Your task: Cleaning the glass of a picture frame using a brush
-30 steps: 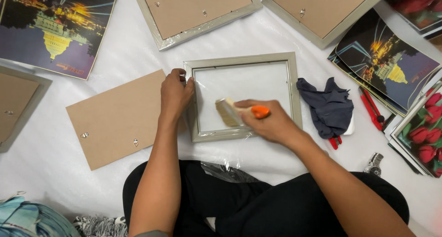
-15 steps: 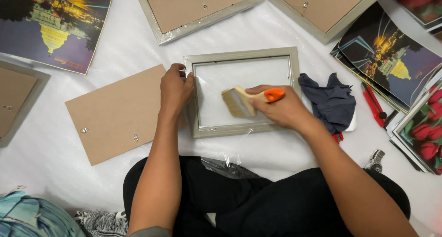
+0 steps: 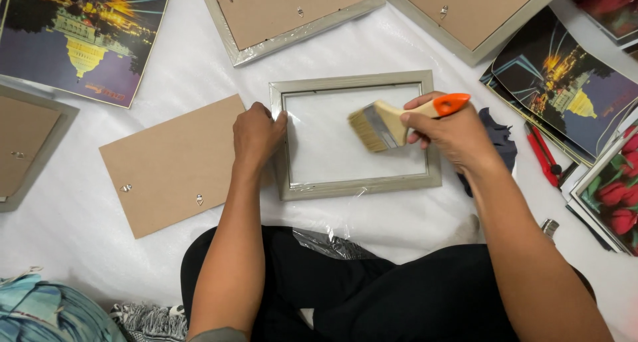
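An empty grey-wood picture frame lies face down on a white sheet, its glass showing. My left hand rests on the frame's left edge and holds it still. My right hand grips a flat paintbrush with a wooden body and an orange handle tip. The pale bristles point left and hover over the right part of the glass.
A brown backing board lies left of the frame. Two more frames lie face down at the top. Night-city prints, a dark cloth, a red cutter and a tulip print surround them.
My right hand has carried the brush up and to the right across the glass. My left hand has stayed on the frame's left edge.
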